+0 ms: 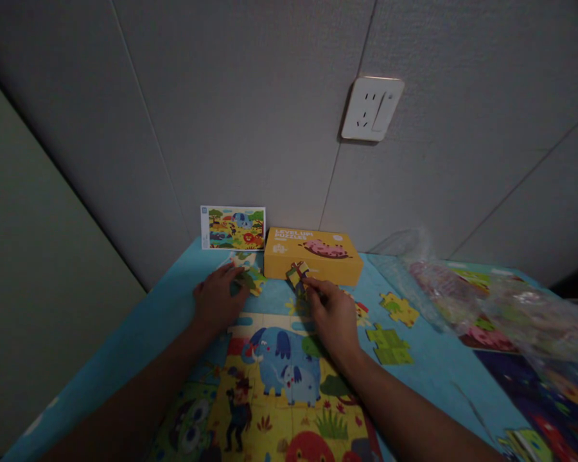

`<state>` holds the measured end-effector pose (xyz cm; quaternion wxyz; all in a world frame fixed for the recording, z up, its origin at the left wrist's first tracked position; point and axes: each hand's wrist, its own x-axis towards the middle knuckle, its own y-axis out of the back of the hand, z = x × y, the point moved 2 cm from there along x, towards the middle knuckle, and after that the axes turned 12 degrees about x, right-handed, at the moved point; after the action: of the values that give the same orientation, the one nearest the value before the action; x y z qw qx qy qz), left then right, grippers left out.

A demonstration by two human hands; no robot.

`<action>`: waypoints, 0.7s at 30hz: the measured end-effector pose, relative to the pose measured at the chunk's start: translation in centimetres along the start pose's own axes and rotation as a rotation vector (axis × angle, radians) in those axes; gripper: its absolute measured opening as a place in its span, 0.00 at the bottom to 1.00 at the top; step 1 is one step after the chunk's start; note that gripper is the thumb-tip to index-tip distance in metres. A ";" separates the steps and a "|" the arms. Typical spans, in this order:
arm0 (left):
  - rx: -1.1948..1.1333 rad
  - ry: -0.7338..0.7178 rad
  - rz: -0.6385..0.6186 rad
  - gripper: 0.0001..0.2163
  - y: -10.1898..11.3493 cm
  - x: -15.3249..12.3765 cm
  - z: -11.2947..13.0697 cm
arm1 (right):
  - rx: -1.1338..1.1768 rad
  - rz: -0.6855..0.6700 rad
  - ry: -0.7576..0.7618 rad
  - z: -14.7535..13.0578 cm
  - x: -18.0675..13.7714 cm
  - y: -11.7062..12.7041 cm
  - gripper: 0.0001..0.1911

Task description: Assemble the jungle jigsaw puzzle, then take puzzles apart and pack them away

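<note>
A partly joined animal jigsaw (279,385) with a blue elephant lies on the blue table (428,378) in front of me. My right hand (332,314) pinches a small puzzle piece (297,274) and holds it tilted above the jigsaw's far edge, just before the yellow puzzle box (313,255). My left hand (218,298) rests on the table at the jigsaw's far left corner, fingers closed on a green and yellow piece (250,280).
A reference picture card (232,227) leans on the grey wall, which carries a white socket (372,108). Loose green pieces (390,344) and a yellow-green piece (399,309) lie right of the jigsaw. Clear plastic bags with more puzzle pieces (496,308) lie at right.
</note>
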<state>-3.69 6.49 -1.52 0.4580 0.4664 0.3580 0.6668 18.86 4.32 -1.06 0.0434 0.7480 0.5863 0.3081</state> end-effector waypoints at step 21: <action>0.037 -0.098 -0.117 0.28 0.7 -0.4 0.5 | 0.190 -0.053 -0.079 0.3 0.0 -0.3 0.16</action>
<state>-3.34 5.88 -0.84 0.5044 0.4849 0.3741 0.6086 18.75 4.55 -1.42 0.0037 0.7445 0.6303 0.2201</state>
